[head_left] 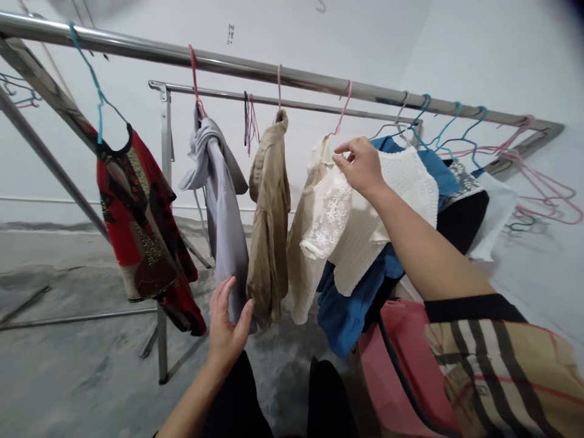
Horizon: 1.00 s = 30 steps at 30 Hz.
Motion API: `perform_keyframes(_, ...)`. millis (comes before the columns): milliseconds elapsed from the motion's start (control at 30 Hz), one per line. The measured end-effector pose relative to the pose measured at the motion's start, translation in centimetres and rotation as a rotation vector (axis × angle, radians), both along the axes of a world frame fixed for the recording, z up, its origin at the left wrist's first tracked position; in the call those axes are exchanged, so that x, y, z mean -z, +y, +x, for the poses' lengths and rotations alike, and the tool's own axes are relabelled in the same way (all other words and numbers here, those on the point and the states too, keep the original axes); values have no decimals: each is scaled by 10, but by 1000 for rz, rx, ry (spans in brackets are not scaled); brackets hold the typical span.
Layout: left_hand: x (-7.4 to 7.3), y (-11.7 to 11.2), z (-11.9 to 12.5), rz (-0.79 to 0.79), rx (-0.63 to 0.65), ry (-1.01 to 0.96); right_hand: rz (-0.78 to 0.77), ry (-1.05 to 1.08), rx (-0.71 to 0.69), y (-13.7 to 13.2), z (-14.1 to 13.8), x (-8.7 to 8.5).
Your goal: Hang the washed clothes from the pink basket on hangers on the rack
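My right hand (361, 163) is raised at a cream top with lace sleeves (327, 213), its thumb and fingertips pinched at the shoulder. That top hangs from a pink hanger (345, 109) on the metal rail. Lower down, my left hand (228, 328) holds nothing; its fingers and thumb are spread in front of a grey-lavender garment (222, 194). Between the two hands hangs a khaki garment (270, 225). Just right of the lace top is a white knitted top (392, 188), partly covered by my right forearm.
The steel rail (246, 64) runs across the view. A red patterned top (141, 213) hangs at the left. A blue garment (340, 310) and a black one (465, 219) hang to the right, near bare pink hangers (542, 176). Below stands a pink bin-like container (392, 365).
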<state>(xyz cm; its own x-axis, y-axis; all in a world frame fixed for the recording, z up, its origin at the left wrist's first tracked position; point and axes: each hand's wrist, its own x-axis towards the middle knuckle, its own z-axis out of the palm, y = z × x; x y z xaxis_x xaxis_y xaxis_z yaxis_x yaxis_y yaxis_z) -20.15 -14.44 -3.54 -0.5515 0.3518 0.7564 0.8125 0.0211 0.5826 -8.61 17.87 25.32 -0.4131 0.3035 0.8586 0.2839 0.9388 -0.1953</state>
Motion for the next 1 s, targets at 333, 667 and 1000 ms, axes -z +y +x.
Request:
perform_keyframes(333, -7, 6, 5, -2, 24, -30, -385, 58, -153, -28, 24, 78)
perform_keyframes(667, -11, 8, 13, -21, 12, -11, -873, 97, -64, -83, 88, 324)
perform_keyframes(1000, -68, -17, -55, 150, -341, -1, -1050, -651, 133, -216, 195, 533)
